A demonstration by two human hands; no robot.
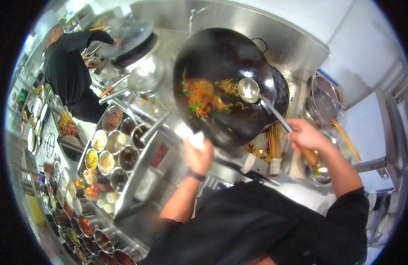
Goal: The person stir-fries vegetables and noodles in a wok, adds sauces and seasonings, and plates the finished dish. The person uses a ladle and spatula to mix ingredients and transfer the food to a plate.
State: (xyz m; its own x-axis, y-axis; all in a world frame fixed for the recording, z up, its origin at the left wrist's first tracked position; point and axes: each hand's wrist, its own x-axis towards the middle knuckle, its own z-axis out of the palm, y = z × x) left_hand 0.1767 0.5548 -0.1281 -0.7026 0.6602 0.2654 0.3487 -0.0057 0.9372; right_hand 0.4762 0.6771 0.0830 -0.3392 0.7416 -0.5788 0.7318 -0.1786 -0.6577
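A large black wok (pixel 223 49) lies before me, tilted. Mixed vegetables and noodles (pixel 202 96) rest on its left side, with a smaller clump of noodles (pixel 227 86) nearer the middle. My right hand (pixel 306 135) grips a long-handled metal ladle (pixel 248 90) by its handle, just above the wooden end. The ladle's bowl is over the wok's inner surface, beside the small clump. My left hand (pixel 199 152) is closed on a white cloth (pixel 196 139) at the wok's near edge; whether it also holds the wok's rim or handle is hidden by the cloth.
Metal containers of seasonings (pixel 106 162) stand at left. A bamboo wok brush (pixel 275 149) is near the wok's right edge, and a strainer (pixel 324 96) sits over a pot farther right. A round perforated skimmer (pixel 146 76) lies at upper left, near a co-worker (pixel 70 66) at another wok.
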